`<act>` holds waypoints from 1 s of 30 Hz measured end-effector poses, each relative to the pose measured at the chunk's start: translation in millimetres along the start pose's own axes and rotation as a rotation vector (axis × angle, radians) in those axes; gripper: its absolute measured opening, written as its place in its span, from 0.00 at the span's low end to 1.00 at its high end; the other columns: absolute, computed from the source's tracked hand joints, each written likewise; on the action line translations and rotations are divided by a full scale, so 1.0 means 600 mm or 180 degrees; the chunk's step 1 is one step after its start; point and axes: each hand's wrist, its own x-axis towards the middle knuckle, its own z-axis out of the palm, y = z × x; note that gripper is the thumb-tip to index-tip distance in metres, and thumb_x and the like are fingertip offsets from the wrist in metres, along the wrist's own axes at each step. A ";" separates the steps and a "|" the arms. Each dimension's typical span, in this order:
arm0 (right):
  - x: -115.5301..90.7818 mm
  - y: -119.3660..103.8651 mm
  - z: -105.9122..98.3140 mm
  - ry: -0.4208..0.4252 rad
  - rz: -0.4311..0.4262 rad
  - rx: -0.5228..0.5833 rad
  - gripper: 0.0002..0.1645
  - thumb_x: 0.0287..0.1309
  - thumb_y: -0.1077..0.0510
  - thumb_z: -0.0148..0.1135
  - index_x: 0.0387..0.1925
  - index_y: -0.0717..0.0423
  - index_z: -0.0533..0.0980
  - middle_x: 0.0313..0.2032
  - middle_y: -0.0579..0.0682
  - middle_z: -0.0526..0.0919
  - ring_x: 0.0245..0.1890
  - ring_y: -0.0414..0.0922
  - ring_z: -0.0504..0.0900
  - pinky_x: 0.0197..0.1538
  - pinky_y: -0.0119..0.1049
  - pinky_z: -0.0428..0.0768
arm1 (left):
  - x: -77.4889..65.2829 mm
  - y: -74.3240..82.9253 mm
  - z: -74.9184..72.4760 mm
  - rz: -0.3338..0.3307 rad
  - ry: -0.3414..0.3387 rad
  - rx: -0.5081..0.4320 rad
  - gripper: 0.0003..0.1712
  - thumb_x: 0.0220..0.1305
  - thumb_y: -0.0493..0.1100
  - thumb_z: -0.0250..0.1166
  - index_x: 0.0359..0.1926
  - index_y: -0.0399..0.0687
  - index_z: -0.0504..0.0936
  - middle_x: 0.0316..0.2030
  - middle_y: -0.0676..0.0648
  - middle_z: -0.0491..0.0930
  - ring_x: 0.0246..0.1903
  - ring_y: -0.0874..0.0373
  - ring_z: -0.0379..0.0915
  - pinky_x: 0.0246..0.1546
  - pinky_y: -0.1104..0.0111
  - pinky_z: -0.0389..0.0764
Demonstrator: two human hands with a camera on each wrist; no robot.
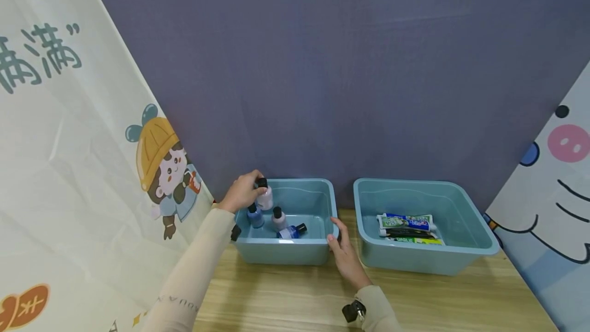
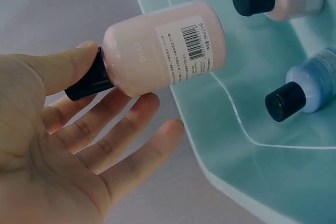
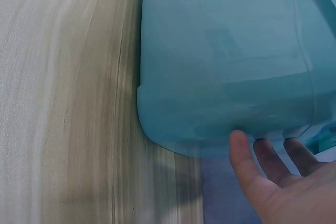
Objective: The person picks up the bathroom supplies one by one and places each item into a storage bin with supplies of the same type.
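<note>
My left hand point(image 1: 241, 192) pinches the black cap of a small pink bottle point(image 2: 168, 45) with a barcode label, its other fingers spread behind. This bottle is above the back left corner of the left teal bin point(image 1: 295, 254). Inside that bin, a blue bottle point(image 1: 255, 218) and another pink bottle point(image 1: 278, 219) stand upright. A darker blue bottle point(image 1: 289, 232) lies on its side in front of them. My right hand point(image 1: 346, 256) touches the bin's right end near the front corner; in the right wrist view its extended fingers point(image 3: 244, 156) meet the teal wall.
A second teal bin point(image 1: 428, 257) stands to the right, holding several toothpaste tubes point(image 1: 405, 223). Both bins are on a wood-grain table point(image 1: 276, 296). A dark cloth point(image 1: 322, 76) hangs behind, with printed white sheets point(image 1: 83, 168) at the sides.
</note>
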 end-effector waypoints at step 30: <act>-0.001 -0.007 0.000 0.0004 -0.0009 -0.0066 0.31 0.80 0.42 0.44 0.78 0.32 0.50 0.78 0.60 0.53 0.65 0.59 0.69 0.56 0.48 0.77 | 0.037 -0.018 0.043 -0.0240 -0.0015 0.0750 0.20 0.68 0.44 0.69 0.55 0.37 0.80 0.50 0.37 0.86 0.46 0.44 0.82 0.52 0.48 0.82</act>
